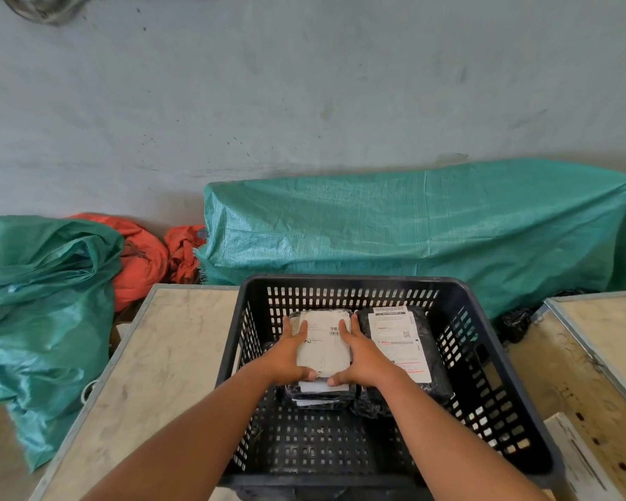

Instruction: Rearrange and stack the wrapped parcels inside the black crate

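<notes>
A black slotted crate (499, 370) stands on a pale wooden table. Inside it, at the back left, a grey-white wrapped parcel (324, 347) with a barcode label lies on top of a stack of darker parcels (318, 395). My left hand (290, 350) grips the top parcel's left edge and my right hand (362, 352) grips its right edge, thumbs at its near end. Beside the stack on the right lies a black wrapped parcel (432, 356) with white shipping labels on top.
The table (174, 356) extends to the crate's left. A second wooden surface (608, 330) lies to the right, with a white object (579, 464) near its front. Green woven sacks (40, 301), orange bags (141, 262) and a green tarp-covered heap (412, 229) line the grey wall.
</notes>
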The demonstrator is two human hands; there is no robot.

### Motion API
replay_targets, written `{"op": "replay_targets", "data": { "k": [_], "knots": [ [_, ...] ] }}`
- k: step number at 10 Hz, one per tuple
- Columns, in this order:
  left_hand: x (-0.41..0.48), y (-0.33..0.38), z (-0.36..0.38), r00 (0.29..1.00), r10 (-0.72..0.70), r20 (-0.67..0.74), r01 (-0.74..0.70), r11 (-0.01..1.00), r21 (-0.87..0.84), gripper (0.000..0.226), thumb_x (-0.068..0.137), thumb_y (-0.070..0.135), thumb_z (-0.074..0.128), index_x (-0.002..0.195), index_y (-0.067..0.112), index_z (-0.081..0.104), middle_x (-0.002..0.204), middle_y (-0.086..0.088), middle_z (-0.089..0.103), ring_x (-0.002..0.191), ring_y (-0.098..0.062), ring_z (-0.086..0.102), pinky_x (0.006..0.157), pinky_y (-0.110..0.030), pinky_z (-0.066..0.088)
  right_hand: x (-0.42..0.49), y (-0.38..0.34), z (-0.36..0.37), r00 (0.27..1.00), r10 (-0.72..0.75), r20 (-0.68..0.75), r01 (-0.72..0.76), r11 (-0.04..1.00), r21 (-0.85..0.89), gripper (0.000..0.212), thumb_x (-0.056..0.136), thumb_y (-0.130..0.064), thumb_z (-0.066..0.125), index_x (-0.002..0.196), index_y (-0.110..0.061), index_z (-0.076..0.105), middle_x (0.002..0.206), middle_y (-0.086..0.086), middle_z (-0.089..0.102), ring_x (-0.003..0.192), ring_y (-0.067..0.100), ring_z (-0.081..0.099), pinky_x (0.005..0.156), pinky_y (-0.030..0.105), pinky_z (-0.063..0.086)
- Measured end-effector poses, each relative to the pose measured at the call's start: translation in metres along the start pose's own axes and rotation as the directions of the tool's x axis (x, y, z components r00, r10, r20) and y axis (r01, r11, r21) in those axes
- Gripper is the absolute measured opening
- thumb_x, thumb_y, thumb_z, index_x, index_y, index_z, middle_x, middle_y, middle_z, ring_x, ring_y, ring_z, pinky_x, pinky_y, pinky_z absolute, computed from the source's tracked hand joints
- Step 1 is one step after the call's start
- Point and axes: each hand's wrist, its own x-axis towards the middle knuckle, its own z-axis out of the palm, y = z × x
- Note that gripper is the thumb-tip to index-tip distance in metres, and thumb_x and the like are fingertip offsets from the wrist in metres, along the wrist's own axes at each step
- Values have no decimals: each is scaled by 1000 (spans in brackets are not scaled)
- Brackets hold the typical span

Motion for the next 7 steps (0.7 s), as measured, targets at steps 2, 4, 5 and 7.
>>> {"op": "replay_targets", "data": {
  "k": [2,4,5,7],
  "knots": [
    [-3,8,-1,999,0,-33,2,999,49,125,82,27,81,157,20,-18,157,-14,-39,151,-35,14,120,-35,21,-12,-10,6,991,8,-137,-24,993,-118,131,63,-36,98,164,-10,18,173,13,4,156,32,20,124,38,21],
    [-32,32,-1,974,-41,-223,47,999,22,111,83,29,81,162,17,3,166,-18,-11,151,-36,14,120,-44,21,-61,-23,-34,979,-19,-203,32,998,60,68,81,-25,87,143,-17,60,154,16,50,139,30,50,116,42,38],
    [-62,58,0,942,65,-328,-74,997,-16,83,92,37,70,160,22,23,169,-7,0,152,-28,18,117,-34,27,-101,-47,-95,924,-49,-379,120,979,165,43,89,-34,78,130,-28,69,141,-3,65,110,13,70,101,35,56],
    [-141,103,54,966,256,-31,-256,933,-252,37,97,39,60,133,31,64,130,11,65,113,5,60,106,-22,45,-229,-125,-255,517,-413,-750,776,596,208,18,91,-42,76,101,-27,78,96,-1,80,74,10,74,54,19,56]
  ]
}}
